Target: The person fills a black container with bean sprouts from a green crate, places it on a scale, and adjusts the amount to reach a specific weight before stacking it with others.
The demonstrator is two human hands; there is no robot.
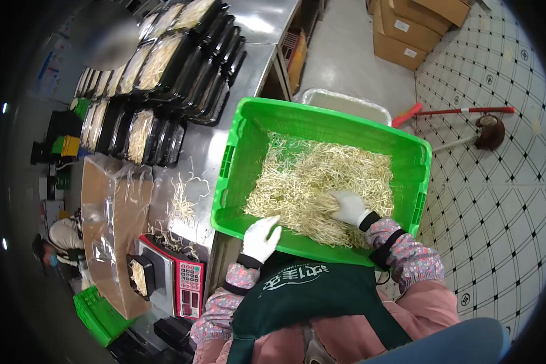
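1. The green crate [321,114] is in front of the person, beside the metal surface [258,21], with bean sprouts [352,167] spread in a tangled heap over much of its bottom.
2. The right hand [349,208], in a white glove, is inside the crate, its fingertips sunk among the sprouts. Whether they are closed on any cannot be told.
3. The left hand [261,239], also gloved, is at the crate's near rim, fingers extended and the thumb a little apart, with nothing visibly gripped.
4. A red scale [190,282] sits on the surface, bearing a black tray [150,276] with some sprouts in it.
5. Loose sprouts [183,203] are scattered on the surface between the scale and the stacked black trays [191,76], which are filled with sprouts.
6. A cardboard box [112,242] with a clear plastic liner stands just beside the scale.
7. A pale tub [352,104] is beyond the crate's far side.
8. Another person [64,236] is in the background at the picture's left.
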